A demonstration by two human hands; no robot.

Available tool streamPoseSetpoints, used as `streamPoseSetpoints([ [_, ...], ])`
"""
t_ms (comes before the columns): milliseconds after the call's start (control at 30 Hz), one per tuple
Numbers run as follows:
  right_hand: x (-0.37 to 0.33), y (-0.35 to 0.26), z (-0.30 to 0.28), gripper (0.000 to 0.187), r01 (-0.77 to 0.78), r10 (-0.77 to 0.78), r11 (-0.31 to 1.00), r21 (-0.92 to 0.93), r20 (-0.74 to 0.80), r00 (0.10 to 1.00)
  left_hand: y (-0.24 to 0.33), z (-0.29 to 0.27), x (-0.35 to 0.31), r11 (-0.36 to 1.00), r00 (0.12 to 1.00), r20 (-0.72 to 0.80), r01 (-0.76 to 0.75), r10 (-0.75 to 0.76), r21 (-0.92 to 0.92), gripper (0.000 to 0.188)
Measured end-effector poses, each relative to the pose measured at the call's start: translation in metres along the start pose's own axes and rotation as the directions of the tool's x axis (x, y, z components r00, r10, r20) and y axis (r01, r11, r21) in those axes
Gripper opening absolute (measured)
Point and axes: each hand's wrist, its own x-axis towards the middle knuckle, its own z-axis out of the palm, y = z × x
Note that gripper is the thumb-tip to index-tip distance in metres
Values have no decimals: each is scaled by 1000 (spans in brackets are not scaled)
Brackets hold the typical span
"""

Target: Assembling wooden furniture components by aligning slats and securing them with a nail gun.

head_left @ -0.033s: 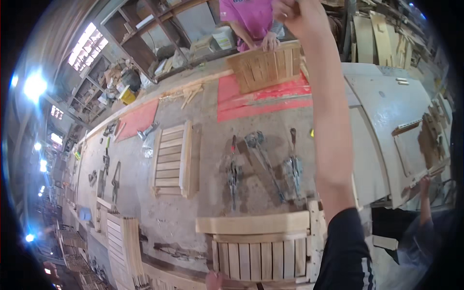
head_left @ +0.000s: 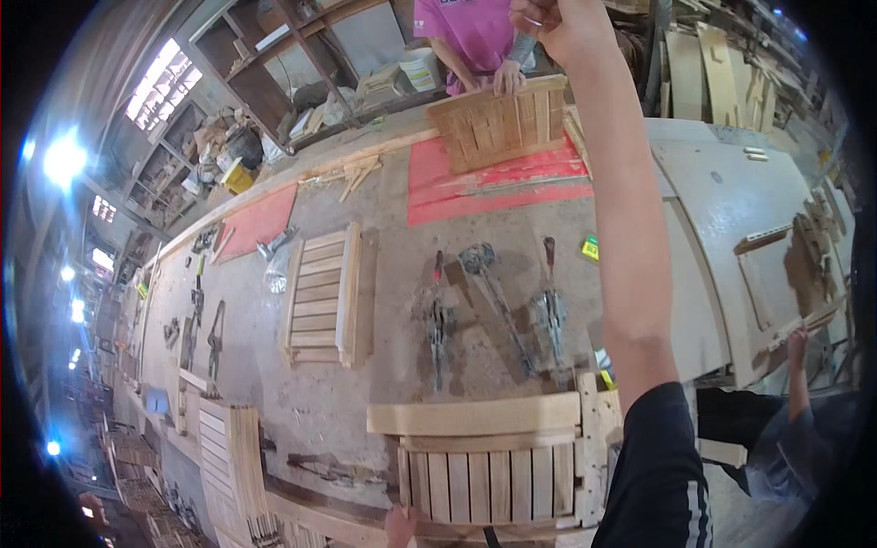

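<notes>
My right arm stretches up across the view. My right hand is at the top edge, fingers curled and partly cut off; whatever they may hold is hidden. At the bottom, my left hand grips the lower left corner of a slatted wooden frame. Upright slats fill this frame, and a thick pale rail runs along its far side. To its right stands a wooden post with holes. Beyond the rail, two clamps and a long metal bar clamp lie on the table.
Another slatted panel lies left of the clamps. Stacked panels stand at the lower left. Across the table a person in a pink shirt holds a wooden panel over a red sheet. Another person works at the right.
My right arm has shifted slightly right, and a yellow-green item beside it shows more. More of my left hand shows at the frame's corner. The whole view has moved a little.
</notes>
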Motion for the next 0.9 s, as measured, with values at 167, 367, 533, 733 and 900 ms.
streamPoseSetpoints([
  [167,-204,-134,22,11,-287,288,958,23,-61,956,-5,-18,-19,1000,983,-184,8,-5,16,26],
  [367,-619,-276,-12,64,-424,736,670,-610,468,490,-10,-23,-29,995,970,-238,74,-55,69,28],
  [533,-688,-273,-14,64,-328,706,665,-671,421,569,24,-36,-38,949,885,-369,-313,285,-17,50],
  [733,-640,-258,-34,54,-554,867,493,-671,325,377,94,9,-32,975,910,-349,-211,222,68,71],
  [900,-628,-303,-87,45,-659,839,544,-520,336,427,84,-43,4,959,998,-10,51,-56,-280,74],
])
